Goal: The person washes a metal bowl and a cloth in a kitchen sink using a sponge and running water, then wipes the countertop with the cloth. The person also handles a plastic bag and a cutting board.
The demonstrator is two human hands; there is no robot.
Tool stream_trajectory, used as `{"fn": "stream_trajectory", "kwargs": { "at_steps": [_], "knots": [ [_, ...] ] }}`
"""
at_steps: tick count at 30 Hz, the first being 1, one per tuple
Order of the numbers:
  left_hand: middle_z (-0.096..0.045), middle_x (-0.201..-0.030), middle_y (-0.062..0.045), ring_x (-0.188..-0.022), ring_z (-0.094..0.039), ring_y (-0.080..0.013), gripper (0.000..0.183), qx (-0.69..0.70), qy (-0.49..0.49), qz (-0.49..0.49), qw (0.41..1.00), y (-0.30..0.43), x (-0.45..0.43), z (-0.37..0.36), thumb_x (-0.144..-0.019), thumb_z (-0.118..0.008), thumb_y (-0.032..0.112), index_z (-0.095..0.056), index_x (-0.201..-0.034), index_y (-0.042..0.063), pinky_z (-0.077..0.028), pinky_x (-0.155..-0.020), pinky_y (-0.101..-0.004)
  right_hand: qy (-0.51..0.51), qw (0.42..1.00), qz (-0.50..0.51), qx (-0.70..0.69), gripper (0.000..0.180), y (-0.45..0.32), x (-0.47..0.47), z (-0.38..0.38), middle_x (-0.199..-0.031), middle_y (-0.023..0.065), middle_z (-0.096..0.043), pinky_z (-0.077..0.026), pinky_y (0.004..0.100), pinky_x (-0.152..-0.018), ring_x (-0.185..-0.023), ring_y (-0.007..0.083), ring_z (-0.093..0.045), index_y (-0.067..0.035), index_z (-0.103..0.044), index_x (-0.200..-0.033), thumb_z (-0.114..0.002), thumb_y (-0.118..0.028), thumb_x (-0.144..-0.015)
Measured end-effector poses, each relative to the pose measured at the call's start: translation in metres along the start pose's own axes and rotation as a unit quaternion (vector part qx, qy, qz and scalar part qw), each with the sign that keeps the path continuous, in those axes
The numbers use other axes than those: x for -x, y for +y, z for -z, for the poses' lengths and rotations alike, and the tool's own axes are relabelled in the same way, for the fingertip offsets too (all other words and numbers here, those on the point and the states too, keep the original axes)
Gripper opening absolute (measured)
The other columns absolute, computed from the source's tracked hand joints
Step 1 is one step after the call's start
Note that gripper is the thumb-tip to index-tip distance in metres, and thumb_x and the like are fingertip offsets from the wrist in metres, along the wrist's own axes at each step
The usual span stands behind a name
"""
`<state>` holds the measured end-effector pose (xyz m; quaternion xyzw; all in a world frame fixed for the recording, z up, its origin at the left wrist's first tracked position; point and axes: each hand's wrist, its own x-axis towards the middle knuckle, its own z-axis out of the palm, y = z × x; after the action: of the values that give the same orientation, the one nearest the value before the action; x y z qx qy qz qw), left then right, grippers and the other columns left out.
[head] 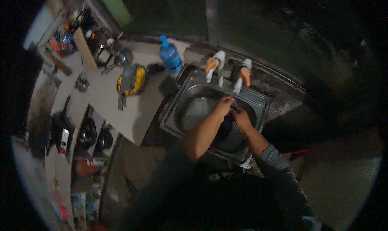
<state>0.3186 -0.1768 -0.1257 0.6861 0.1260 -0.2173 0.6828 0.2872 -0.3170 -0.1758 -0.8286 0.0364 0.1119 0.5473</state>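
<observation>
Both my hands are close together over a stainless steel sink. My left hand is at the far side of the basin, just below the white spout of the right tap, fingers bent together; what it holds is too blurred to tell. Beside it, my right hand has its fingers closed around a small dark object. The basin beneath the hands lies partly in shadow. A second tap, also white with an orange handle, stands to the left.
A blue plastic bottle stands left of the taps. On the pale counter sit a yellow round object with a grey thing across it, and a metal pot. Shelves with dark pans run down the left.
</observation>
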Motion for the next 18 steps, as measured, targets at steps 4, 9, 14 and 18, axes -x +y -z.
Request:
{"fn": "stream_trajectory", "kwargs": {
  "at_steps": [4,9,14,18],
  "knots": [
    [-0.057,-0.129,-0.017,-0.121,-0.054,-0.0312,0.05,-0.1,0.132,-0.058,0.984,-0.001,-0.01,0.002,-0.094,-0.059,0.04,-0.055,-0.131,0.007,-0.042,-0.099,-0.0397,0.012,1.0,-0.015,0.003,0.04,-0.034,-0.042,-0.011,-0.095,0.0198,-0.07,-0.05,0.0407,-0.076,-0.083,0.0308,-0.066,0.005,-0.065,-0.108,-0.058,-0.033,-0.095],
    [-0.052,-0.137,-0.014,-0.122,-0.051,-0.0319,0.061,0.004,0.117,0.128,0.985,0.041,0.009,-0.005,-0.094,-0.051,0.055,-0.052,-0.133,0.007,-0.039,-0.101,-0.0417,0.039,0.999,0.031,0.017,0.036,-0.106,0.005,0.013,-0.086,0.0169,-0.07,-0.05,0.0374,-0.069,-0.076,0.0248,-0.066,0.005,-0.066,-0.101,-0.062,-0.03,-0.093],
    [-0.064,-0.109,-0.011,-0.097,-0.06,-0.0291,0.034,0.233,-0.014,0.183,0.955,0.008,-0.045,0.014,-0.095,-0.059,0.035,-0.064,-0.111,0.006,-0.049,-0.084,-0.045,0.037,0.998,0.042,0.001,0.032,-0.086,0.014,0.016,-0.08,0.0107,-0.066,-0.048,0.0338,-0.066,-0.071,0.019,-0.06,0.002,-0.068,-0.096,-0.066,-0.029,-0.092],
    [-0.065,-0.1,-0.009,-0.089,-0.063,-0.0255,0.016,0.345,-0.017,0.191,0.919,0.003,-0.048,0.012,-0.096,-0.058,0.017,-0.064,-0.104,0.005,-0.055,-0.077,-0.0412,-0.051,0.998,0.042,0.014,0.047,-0.084,0.047,0.044,-0.087,0.0173,-0.071,-0.051,0.0397,-0.073,-0.079,0.0306,-0.066,0.002,-0.068,-0.091,-0.067,-0.045,-0.09]
  ]
}}
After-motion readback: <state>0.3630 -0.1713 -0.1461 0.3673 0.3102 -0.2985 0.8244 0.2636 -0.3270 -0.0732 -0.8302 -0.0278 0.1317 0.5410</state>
